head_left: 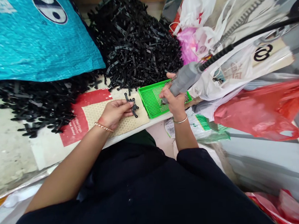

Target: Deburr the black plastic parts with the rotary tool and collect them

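Between the fingertips of my left hand (117,113) are small black plastic parts (133,107), held just over a honeycomb-patterned mat (97,116). My right hand (175,99) is wrapped round a grey electric screwdriver (185,78), whose black cable runs off to the upper right. The tip of the screwdriver points down into a green perforated tray (151,103). Small metal pieces (187,98), too small to make out exactly, lie at the tray's right end, partly behind my right hand.
A big heap of black plastic parts (141,45) rises behind the tray. More black parts (38,101) spread at left under a blue sack (40,40). White plastic bags (227,67) and a red bag (262,109) crowd the right side. Below the mat runs the table's front edge (130,130).
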A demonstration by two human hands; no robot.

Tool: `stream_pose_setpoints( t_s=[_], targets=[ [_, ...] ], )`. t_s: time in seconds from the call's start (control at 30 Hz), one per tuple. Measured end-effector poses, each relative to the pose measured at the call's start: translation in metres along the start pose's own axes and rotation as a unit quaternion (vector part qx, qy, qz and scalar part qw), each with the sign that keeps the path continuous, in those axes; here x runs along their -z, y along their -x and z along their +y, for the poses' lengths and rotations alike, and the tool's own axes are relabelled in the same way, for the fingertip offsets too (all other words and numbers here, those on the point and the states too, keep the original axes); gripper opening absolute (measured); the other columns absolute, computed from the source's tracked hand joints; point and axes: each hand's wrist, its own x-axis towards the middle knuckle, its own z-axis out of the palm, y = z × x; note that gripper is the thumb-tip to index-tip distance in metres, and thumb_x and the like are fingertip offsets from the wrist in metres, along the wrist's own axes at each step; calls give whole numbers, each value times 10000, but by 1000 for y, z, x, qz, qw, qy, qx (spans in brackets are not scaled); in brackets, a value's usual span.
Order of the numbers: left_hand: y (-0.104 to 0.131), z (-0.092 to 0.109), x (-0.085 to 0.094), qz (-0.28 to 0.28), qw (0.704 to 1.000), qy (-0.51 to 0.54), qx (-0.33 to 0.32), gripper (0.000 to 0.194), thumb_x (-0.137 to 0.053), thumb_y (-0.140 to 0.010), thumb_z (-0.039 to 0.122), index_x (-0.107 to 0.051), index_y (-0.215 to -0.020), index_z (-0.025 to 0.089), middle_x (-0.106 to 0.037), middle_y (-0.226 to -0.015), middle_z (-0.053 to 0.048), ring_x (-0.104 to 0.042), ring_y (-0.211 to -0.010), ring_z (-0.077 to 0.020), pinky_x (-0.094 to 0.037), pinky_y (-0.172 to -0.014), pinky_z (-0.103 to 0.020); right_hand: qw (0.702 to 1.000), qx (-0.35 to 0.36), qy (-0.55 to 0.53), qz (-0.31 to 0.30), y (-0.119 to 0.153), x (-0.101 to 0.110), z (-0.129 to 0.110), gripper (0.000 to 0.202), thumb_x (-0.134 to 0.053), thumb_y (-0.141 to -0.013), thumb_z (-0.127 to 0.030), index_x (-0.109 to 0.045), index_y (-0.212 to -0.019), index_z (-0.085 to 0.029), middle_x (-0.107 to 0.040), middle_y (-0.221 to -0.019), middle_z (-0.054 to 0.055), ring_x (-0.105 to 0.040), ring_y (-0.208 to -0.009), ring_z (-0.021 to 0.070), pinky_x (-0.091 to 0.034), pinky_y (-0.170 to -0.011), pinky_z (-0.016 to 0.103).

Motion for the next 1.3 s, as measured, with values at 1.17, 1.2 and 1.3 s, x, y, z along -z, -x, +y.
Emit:
stream_pose_setpoints(
  t_s=[1.17,1.2,1.3],
  targets=[
    [1,-5,1,-10,999,22,-24,212,-920,-762,84,-711,-737,112,-764,-767,-46,-737,-653,-126,-643,-631,-213,861,67,457,-212,44,56,7,356,-490,-1076,-256,-774,-1285,-201,-826,-1241,124,-740,-1157,264,-550,-1063,466],
    [1,-4,1,-11,999,21,-24,222,-923,-760,86,-705,-732,114,-763,-766,-44,-740,-656,-128,-644,-631,-211,855,69,471,-208,47,54,7,351,-504,-1089,-294,-773,-1294,-202,-818,-1232,129,-727,-1152,270,-538,-1058,466],
    [2,-3,1,-9,999,14,-27,246,-937,-755,97,-693,-729,120,-755,-756,-35,-745,-653,-131,-647,-635,-212,830,67,515,-202,49,44,8,427,-504,-1115,-431,-762,-1367,-203,-777,-1198,147,-681,-1138,284,-508,-1041,463]
  ],
)
